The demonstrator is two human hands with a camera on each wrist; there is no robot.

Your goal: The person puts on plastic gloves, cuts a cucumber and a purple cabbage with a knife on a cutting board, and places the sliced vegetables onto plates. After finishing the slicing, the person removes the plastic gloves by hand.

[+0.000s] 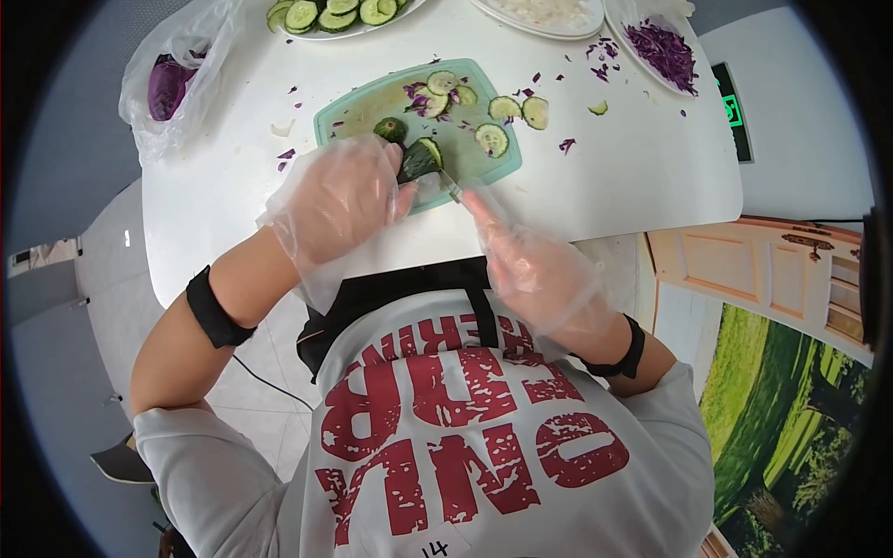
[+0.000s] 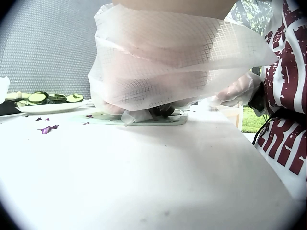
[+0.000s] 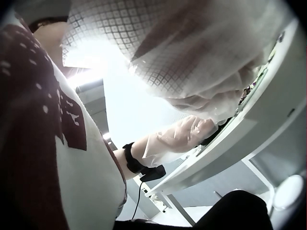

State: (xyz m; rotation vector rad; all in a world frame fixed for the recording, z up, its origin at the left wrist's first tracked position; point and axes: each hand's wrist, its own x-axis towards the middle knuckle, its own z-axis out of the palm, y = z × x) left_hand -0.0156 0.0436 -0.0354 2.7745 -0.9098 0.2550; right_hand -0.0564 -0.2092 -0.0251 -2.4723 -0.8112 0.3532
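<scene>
My left hand (image 1: 339, 191), in a clear plastic glove, grips a dark green cucumber piece (image 1: 419, 164) on the pale green cutting board (image 1: 505, 169). The pale cut end of the piece faces right. A knife (image 1: 451, 183) is in my right hand (image 1: 538, 274), also gloved, its blade right at that cut end; the index finger lies along the knife. Just beyond the left fingers is a rounded cucumber end (image 1: 391, 129). Cucumber slices (image 1: 442, 84) and purple shreds lie on the board's far part. In the left wrist view, the glove (image 2: 153, 67) hides most of the cucumber.
A plate of cucumber slices (image 1: 339, 20) stands at the far left, near a plastic bag with a purple cabbage piece (image 1: 169, 88). Plates with white pieces (image 1: 549, 11) and shredded purple cabbage (image 1: 662, 56) stand far right. Slices (image 1: 535, 112) and purple scraps lie right of the board.
</scene>
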